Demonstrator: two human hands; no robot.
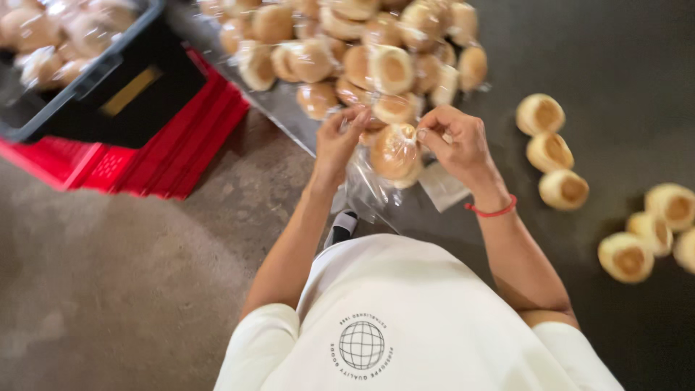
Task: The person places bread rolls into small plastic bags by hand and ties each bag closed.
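Head view, blurry, going left to right. Far left top I see a dark grey bin [43, 123] with wrapped buns [51, 36] inside, looks fairly full, sitting on a red crate [156, 156] whose contents I can't see. Concrete floor [108, 289] below that. Then the left hand [337, 141], fingers drawn together, pinching the top edge of a clear plastic bag [369, 190]. Between both hands sits the bagged bun [394, 152], held up just over the near edge of the dark tabletop [622, 65], right in front of the heap. Behind it a big pile of buns [355, 51], most in clear wrap, touching one another. Right hand [456, 141], fingers pressed together too, pinching the other side of the bag mouth; red band [492, 211] on that wrist. A flat clear sheet [441, 187] lies under that wrist, probably another bag. Further right, loose unwrapped buns [550, 152] in a short column, more at the far right edge [651, 232], well apart from the pile. Risk as I judge it: bun hangs by two thin pinches of slippery film over the tabletop edge, so a slipped grip or torn film could drop it to the floor; an elbow sweep could also knock the loose buns on the right.
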